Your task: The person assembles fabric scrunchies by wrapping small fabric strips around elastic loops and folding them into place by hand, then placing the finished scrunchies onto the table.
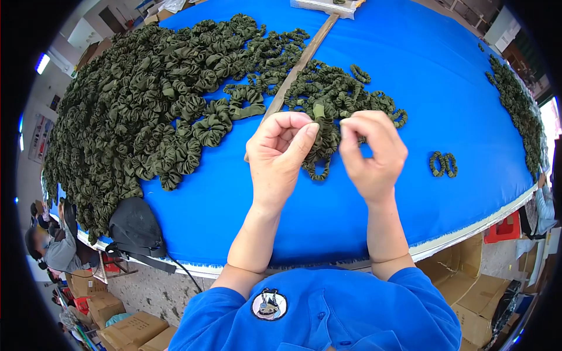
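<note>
My left hand (276,153) is closed in a pinch at the middle of the view, its fingertips against a dark green gathered fabric ring (325,136). A lighter green flap of fabric stands up beside the thumb. To the right, my right hand (374,153) has thumb and index finger pressed together; what lies between them is too small to make out. Behind both hands is a pile of small green rings (336,88). Two more rings (443,164) lie side by side on the blue cloth (468,117) at the right.
A large heap of green scrunchies (146,88) covers the left side. A wooden strip (304,58) divides the piles. More rings (515,111) line the far right edge. A black bag (136,227) sits front left. A person (58,248) is at lower left; cardboard boxes (132,330) stand below.
</note>
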`<state>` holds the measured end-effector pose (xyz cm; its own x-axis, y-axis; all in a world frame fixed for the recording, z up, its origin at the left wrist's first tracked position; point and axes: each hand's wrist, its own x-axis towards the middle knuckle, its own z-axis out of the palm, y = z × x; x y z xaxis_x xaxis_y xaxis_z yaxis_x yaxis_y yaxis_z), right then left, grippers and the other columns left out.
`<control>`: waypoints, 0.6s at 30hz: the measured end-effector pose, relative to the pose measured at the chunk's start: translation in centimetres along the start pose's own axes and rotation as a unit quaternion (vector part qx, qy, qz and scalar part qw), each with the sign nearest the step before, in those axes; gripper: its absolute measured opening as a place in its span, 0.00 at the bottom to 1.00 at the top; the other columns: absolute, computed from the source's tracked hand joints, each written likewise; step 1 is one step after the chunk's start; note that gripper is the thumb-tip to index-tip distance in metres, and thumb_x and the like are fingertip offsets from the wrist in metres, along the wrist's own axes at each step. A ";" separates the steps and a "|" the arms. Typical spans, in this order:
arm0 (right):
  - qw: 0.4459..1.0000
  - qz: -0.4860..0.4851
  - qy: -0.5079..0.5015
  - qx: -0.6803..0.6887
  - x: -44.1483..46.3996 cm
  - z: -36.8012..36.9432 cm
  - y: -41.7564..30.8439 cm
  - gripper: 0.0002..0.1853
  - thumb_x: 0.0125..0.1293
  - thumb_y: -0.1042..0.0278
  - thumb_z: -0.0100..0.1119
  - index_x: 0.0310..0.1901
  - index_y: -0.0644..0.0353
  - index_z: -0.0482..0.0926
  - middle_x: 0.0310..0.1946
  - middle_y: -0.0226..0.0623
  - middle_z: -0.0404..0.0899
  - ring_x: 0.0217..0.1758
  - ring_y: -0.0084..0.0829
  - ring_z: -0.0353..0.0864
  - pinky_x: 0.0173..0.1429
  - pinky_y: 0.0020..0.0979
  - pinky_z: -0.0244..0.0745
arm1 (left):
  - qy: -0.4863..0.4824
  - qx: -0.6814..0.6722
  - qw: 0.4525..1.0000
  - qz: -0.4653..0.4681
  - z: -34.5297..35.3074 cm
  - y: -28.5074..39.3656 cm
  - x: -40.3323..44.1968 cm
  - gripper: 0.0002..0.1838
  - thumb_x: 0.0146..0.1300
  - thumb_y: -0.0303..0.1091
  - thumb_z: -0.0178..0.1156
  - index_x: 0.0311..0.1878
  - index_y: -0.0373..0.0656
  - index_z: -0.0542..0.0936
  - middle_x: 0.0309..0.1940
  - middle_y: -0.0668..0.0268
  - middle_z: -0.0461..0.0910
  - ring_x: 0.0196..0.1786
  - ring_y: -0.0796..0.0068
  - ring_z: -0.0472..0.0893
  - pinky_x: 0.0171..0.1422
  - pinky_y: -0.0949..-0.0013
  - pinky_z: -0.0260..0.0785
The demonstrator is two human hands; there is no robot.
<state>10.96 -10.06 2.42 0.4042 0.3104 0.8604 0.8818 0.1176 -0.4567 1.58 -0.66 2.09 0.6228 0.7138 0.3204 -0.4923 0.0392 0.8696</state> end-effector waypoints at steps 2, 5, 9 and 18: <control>1.000 0.005 0.004 0.003 0.3 0.0 0.1 0.10 0.44 0.87 0.60 0.31 0.64 0.78 0.31 0.35 0.78 0.28 0.26 0.72 0.30 0.23 0.69 | 0.004 -0.008 1.000 0.002 0.1 0.1 0.1 0.07 0.57 0.19 0.60 0.39 0.36 0.77 0.30 0.68 0.78 0.30 0.87 0.73 0.35 0.87 0.67; 1.000 -0.011 0.004 0.003 0.2 -0.2 0.3 0.10 0.46 0.86 0.61 0.32 0.64 0.79 0.32 0.36 0.79 0.29 0.26 0.73 0.31 0.23 0.70 | 0.005 -0.030 1.000 -0.002 0.5 -0.1 0.1 0.08 0.58 0.19 0.60 0.41 0.35 0.76 0.32 0.67 0.78 0.32 0.86 0.75 0.37 0.86 0.69; 1.000 -0.016 0.000 -0.009 0.0 0.1 0.3 0.10 0.45 0.85 0.62 0.31 0.64 0.78 0.31 0.35 0.78 0.29 0.29 0.73 0.32 0.26 0.70 | -0.019 -0.015 1.000 -0.008 0.3 -0.1 -0.1 0.09 0.58 0.18 0.60 0.43 0.35 0.75 0.33 0.66 0.78 0.33 0.86 0.75 0.38 0.85 0.70; 0.999 -0.021 -0.003 -0.024 -0.1 0.1 0.3 0.11 0.43 0.86 0.60 0.29 0.62 0.75 0.29 0.34 0.76 0.27 0.30 0.72 0.31 0.26 0.69 | -0.042 0.000 0.999 -0.029 0.6 0.0 -0.5 0.10 0.57 0.18 0.60 0.42 0.35 0.76 0.32 0.66 0.78 0.32 0.86 0.75 0.37 0.85 0.69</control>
<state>11.19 -9.90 2.19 0.3647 0.3120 0.8773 0.9090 0.0851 -0.4081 1.63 -1.46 2.21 0.6996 0.6486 0.2997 -0.4537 0.0792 0.8876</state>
